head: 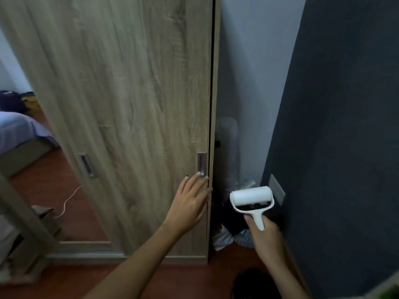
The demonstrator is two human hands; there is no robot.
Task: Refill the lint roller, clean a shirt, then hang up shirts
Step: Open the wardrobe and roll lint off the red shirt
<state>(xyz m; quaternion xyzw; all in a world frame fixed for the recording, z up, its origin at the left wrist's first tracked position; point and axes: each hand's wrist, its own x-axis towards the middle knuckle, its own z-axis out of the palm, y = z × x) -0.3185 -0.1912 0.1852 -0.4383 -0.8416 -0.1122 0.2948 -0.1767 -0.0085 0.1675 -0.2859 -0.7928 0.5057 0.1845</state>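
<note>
- The wardrobe door (129,117), a tall panel of pale wood grain, fills the middle of the view and serves as the landmark for everything else.
- A recessed metal handle (202,161) sits low on the door close to its right edge; a second handle (86,165) sits lower left on the door.
- The left hand (190,207) lies flat against the door just below the right handle, fingers straight and slightly spread, fingertips at the handle's lower end.
- To the right of the door the right hand (264,233) grips the white handle of the lint roller (251,198), whose white roll points upward and sits level.
- Behind the roller, in the gap between the door's edge and the dark grey wall (336,126), a pale wall (254,72) rises, with a grey upright object (228,147) leaning in the corner; what it is cannot be told.
- A pale wall plate (277,189) is fixed low on the dark wall, just right of the roll.
- Dark and white bundles (228,231) lie on the floor at the foot of the gap.
- Left of the door a bed (19,130) with lilac bedding stands on a reddish-brown floor (75,212), and a thin pale cord (69,199) trails across it.
</note>
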